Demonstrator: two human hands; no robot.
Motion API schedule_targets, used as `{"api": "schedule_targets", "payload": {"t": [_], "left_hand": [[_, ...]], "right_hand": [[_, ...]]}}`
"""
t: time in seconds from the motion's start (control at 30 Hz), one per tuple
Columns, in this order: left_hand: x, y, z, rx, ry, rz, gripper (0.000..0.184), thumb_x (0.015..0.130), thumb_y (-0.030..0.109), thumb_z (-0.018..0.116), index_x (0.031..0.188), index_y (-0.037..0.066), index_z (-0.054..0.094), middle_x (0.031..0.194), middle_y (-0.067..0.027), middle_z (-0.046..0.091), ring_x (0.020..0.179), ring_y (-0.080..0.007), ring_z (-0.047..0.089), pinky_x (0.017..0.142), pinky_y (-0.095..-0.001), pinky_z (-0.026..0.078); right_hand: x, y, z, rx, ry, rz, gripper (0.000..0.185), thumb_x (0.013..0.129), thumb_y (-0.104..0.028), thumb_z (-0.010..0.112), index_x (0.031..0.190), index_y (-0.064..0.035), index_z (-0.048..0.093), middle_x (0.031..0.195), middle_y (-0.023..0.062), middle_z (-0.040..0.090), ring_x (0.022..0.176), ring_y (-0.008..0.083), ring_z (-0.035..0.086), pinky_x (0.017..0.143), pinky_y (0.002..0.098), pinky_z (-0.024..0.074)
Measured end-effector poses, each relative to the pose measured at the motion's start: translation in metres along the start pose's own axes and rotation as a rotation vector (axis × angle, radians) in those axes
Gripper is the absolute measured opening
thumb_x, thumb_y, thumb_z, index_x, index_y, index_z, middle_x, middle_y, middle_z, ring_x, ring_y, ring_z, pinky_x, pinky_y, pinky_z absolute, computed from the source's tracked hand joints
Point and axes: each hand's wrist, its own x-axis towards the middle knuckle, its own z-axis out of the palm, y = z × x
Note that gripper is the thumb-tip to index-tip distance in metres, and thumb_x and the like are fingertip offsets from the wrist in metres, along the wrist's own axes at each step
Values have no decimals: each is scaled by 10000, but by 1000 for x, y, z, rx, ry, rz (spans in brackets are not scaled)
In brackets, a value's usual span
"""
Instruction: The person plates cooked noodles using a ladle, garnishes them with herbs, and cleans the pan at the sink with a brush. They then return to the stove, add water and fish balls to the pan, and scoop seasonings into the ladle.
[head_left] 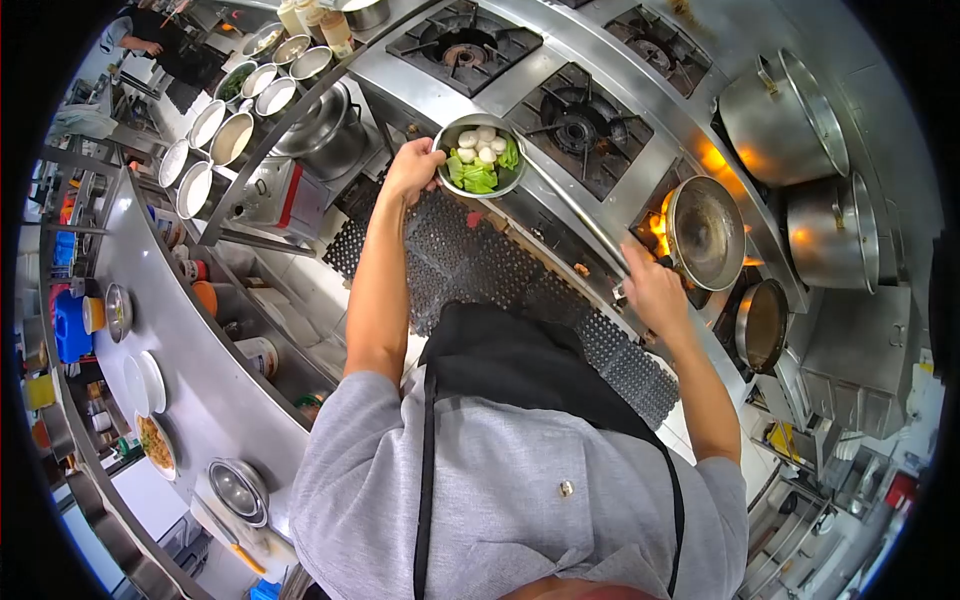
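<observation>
A steel bowl point(446, 136) with white balls point(478, 147) and green leaves point(474, 178) in it is held at its rim by my left hand point(414, 172). My right hand point(655, 288) is closed around a long metal handle point(580, 212), which reaches up and left to the bowl's right edge; the tool's far end is hard to make out there. Just right of my right hand, a wok point(705, 233) sits over orange flames.
Unlit burners point(577, 130) lie ahead. Large steel pots point(783, 125) stand at the right, near a second pan point(760, 325). Ingredient bowls point(233, 138) fill the upper left. A counter point(200, 330) with plates runs along the left. Another person point(140, 45) is at the far upper left.
</observation>
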Motion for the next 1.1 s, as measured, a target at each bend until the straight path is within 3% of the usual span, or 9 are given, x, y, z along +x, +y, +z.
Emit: {"api": "schedule_targets", "payload": {"t": [0.2,0.57,0.73,0.77,0.87,0.9,1.0,1.03,1.1], "left_hand": [[1,-1,-2,-11,-5,5,87,849,52,580,771,18,565,609,-32,539,449,-112,482,395,-264,356],[5,2,8,102,88,69,73,846,42,563,856,-15,607,635,-37,562,455,-109,492,399,-263,365],[2,-15,31,77,279,71,104,865,74,578,869,-26,607,653,-60,594,462,-128,531,408,-284,419],[1,-19,37,59,329,77,105,866,72,580,870,-30,606,655,-70,599,467,-133,548,414,-290,434],[-5,-23,43,82,314,33,126,841,86,601,867,-36,618,645,-99,614,485,-167,596,454,-337,472],[-7,-23,43,87,318,40,119,842,86,597,844,-33,606,636,-96,603,494,-164,595,451,-334,474],[8,-44,37,169,248,48,124,843,93,599,825,-30,590,626,-86,592,499,-158,592,447,-328,473],[-2,-29,43,159,229,43,87,870,71,579,858,-14,598,643,-69,590,460,-130,545,402,-285,408],[10,-39,47,114,168,53,109,860,89,592,823,-12,575,632,-76,584,474,-146,560,421,-308,432]], "right_hand": [[10,-10,-26,-353,63,-24,397,852,-112,602,1236,-91,506,846,140,646,669,354,673,592,475,533],[18,-27,-50,-368,33,-13,395,861,-75,557,1251,-65,492,839,143,649,680,354,678,592,473,541],[16,-30,-21,-208,-7,47,418,851,-72,574,1259,-56,486,885,200,667,730,401,675,650,510,543],[13,-31,-16,-71,-41,69,409,845,-79,598,1239,-46,489,890,245,656,777,442,660,681,541,511],[13,-17,9,200,-134,114,402,837,-94,633,1209,-34,491,900,271,643,809,476,640,694,549,476],[10,-15,15,355,-94,139,375,832,-91,641,1177,2,527,804,268,625,786,430,636,686,483,461],[9,-5,16,526,-215,164,382,826,-90,647,1176,6,525,780,250,605,733,380,633,677,457,465],[5,-3,24,488,-124,79,371,841,-75,632,1188,4,525,706,171,584,603,261,598,572,394,457],[-5,3,30,614,-200,196,363,855,-70,622,1198,0,525,682,117,560,553,205,567,516,356,439]]}}
